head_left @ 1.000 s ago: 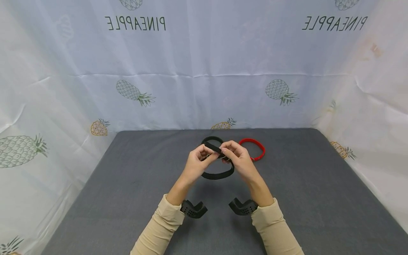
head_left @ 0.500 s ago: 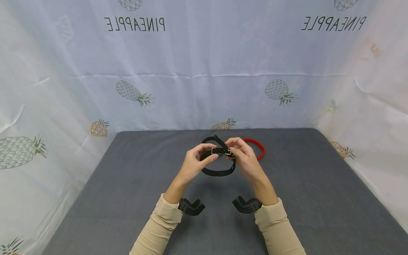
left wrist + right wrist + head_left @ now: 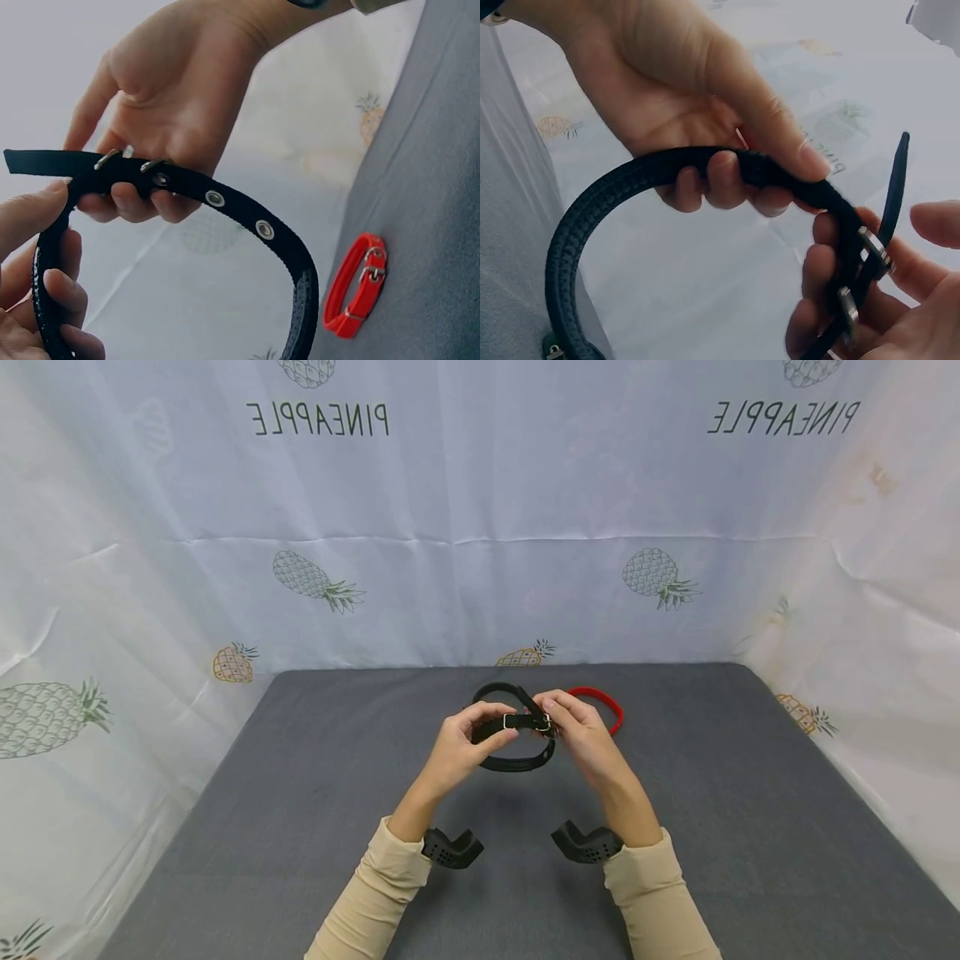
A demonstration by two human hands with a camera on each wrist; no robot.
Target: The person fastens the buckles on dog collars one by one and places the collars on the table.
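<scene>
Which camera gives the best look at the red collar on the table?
The left wrist view: the red collar lies whole, its buckle visible. In the head view the right hand partly hides it. The right wrist view does not show it.

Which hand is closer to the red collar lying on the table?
The right hand. It holds the black collar just beside the red collar, while the left hand grips the black collar's far side.
</scene>
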